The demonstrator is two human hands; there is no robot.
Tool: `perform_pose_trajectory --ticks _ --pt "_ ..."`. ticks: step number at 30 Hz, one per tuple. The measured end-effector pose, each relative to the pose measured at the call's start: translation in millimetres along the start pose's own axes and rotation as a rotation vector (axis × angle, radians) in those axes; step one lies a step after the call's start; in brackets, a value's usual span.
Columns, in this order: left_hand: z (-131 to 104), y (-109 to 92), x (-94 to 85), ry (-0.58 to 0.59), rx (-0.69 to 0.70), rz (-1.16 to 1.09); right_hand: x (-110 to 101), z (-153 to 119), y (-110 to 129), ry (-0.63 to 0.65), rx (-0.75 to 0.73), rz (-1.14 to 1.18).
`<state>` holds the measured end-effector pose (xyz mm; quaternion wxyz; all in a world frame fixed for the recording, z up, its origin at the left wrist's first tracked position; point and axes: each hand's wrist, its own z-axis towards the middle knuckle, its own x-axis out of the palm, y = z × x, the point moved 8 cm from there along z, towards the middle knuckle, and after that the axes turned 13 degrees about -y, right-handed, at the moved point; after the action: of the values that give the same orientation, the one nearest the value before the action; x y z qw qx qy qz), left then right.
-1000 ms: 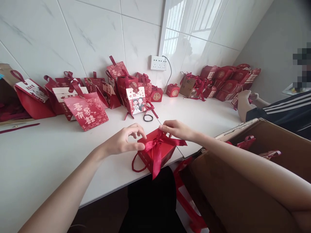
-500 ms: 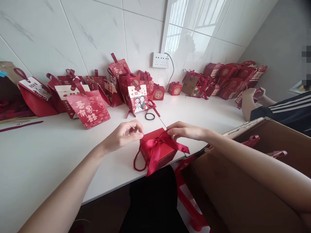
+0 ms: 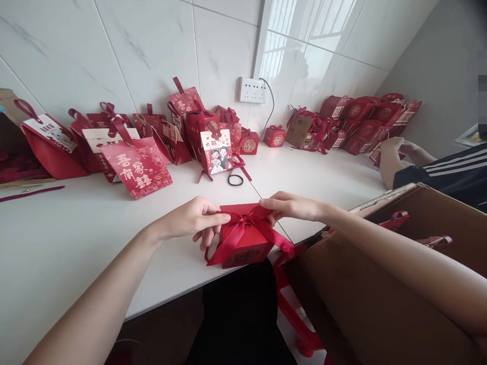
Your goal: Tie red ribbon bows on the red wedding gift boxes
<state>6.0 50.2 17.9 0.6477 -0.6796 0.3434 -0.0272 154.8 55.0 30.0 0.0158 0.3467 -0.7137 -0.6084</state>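
Observation:
A small red box (image 3: 243, 252) sits at the front edge of the white table, with a red satin ribbon (image 3: 236, 234) tied in a bow on its top. My left hand (image 3: 207, 220) pinches the left loop of the bow between thumb and fingers. On the other side, my right hand (image 3: 279, 205) grips the right loop. Two ribbon tails hang over the front of the box. A twisted red cord handle (image 3: 207, 253) shows partly beneath my left hand.
Red gift bags (image 3: 137, 167) and boxes line the wall. A black ring (image 3: 235, 180) lies behind the red box. An open cardboard box (image 3: 365, 274) stands at right under my right forearm. Beyond it, another person's hands (image 3: 393, 152) hold a red item.
My left hand has moved onto the left side of the bow and taken hold of it. The box has turned, its front now facing me more, and the bow is spread wider.

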Motion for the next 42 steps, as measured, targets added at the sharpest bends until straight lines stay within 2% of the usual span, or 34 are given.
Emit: perform_pose_trajectory --ticks 3,9,16,18,20,22,23,25,27,29,31,33,35,38,40,42 --pt "4 2 -1.4 -0.012 0.010 -0.091 0 -1 2 -0.011 -0.027 -0.043" --pt "14 7 -7.2 -0.119 0.035 -0.240 10 -8 -1 0.208 -0.116 -0.083" --pt "18 14 -6.6 -0.153 0.058 -0.192 7 -7 -3 0.206 -0.187 -0.235" --pt "17 13 -8.5 -0.175 0.087 -0.139 3 -6 -2 0.155 -0.186 -0.329" --pt "16 8 -12.2 -0.216 0.138 -0.082 -9 -5 2 -0.020 -0.187 -0.450" --pt "15 3 -15.8 -0.262 0.185 -0.040 -17 -7 15 -0.224 -0.264 -0.556" --pt "14 0 -17.7 -0.290 0.204 -0.011 -15 -9 22 -0.281 -0.327 -0.595" --pt "12 -5 -22.0 -0.376 0.235 0.089 1 -13 31 -0.274 -0.429 -0.646" --pt "9 -12 -25.9 -0.495 0.281 0.240 19 -15 32 -0.231 -0.469 -0.676" --pt "-1 -25 -28.8 -0.658 0.375 0.378 27 -17 34 -0.272 -0.549 -0.712" --pt "-20 -44 -28.5 -0.853 0.520 0.472 27 -24 42 -0.397 -0.708 -0.779" --pt "-45 -67 -19.4 -1.007 0.712 0.580 24 -36 53 -0.539 -0.893 -0.871" --pt "-71 -90 1.6 -1.042 0.954 0.726 21 -51 64 -0.659 -1.048 -0.934" --pt "-110 -117 38.5 -0.993 1.344 0.902 18 -75 82 -0.787 -1.212 -0.966" --pt "-130 -128 52.7 -0.995 1.495 0.941 21 -88 91 -0.834 -1.274 -0.991" --pt "-141 -137 55.5 -1.032 1.526 0.924 25 -98 96 -0.853 -1.314 -1.019"
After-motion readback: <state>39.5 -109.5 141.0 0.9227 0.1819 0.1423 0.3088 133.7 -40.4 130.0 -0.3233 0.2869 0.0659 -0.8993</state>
